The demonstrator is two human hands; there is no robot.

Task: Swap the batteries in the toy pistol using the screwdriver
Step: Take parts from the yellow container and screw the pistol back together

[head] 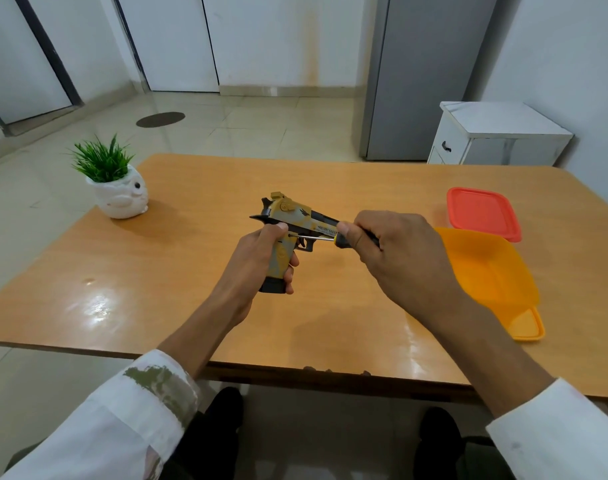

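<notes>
Bright, sharp; table point(98, 306) glare, bowed edges.

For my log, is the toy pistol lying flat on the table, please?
No, the left hand grips the toy pistol upright by its handle.

The table point(198, 271) is showing glossy wood laminate; the toy pistol point(288, 216) is looking like matt plastic, the screwdriver point(316, 237) shaft shining metal.

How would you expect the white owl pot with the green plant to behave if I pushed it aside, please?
The owl pot looks glazed ceramic, so probably heavy for its size and fragile if dropped. Its squat, wide base suggests it would slide rather than tip on the glossy table. It sits near the left edge, so push gently.
</notes>
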